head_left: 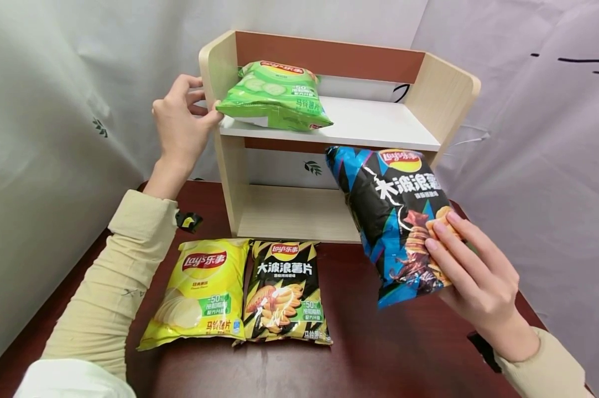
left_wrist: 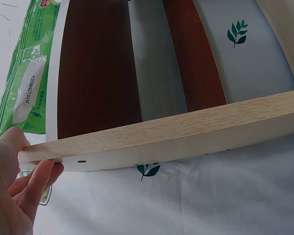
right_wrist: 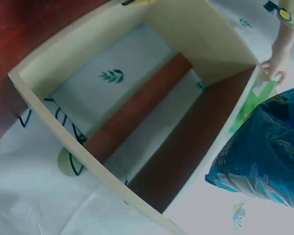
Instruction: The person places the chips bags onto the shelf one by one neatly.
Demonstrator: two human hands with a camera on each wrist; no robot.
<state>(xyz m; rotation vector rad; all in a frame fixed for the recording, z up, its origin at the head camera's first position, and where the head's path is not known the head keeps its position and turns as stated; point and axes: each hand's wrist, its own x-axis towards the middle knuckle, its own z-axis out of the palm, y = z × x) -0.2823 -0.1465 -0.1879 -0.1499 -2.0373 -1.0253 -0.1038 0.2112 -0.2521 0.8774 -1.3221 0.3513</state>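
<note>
My right hand [head_left: 483,276] holds a black-and-blue bag of potato chips [head_left: 389,221] by its lower right side, tilted in front of the shelf. The bag's blue back [right_wrist: 264,152] shows in the right wrist view. With thumb in front and fingers behind, my left hand [head_left: 185,119] grips the left side panel [head_left: 224,143] of the small wooden shelf [left_wrist: 186,122]. Its thumb is close to a green bag of chips [head_left: 279,97], which lies on the upper white board. A yellow bag of chips [head_left: 204,290] and a black-and-gold bag of chips [head_left: 284,293] lie side by side on the table.
The dark red table [head_left: 379,348] carries the two-level shelf at its back. White cloth [head_left: 538,138] with leaf prints hangs around it. A thin black cable [head_left: 402,93] shows behind the upper level. The shelf's right side panel [head_left: 446,99] rises behind the black-and-blue bag.
</note>
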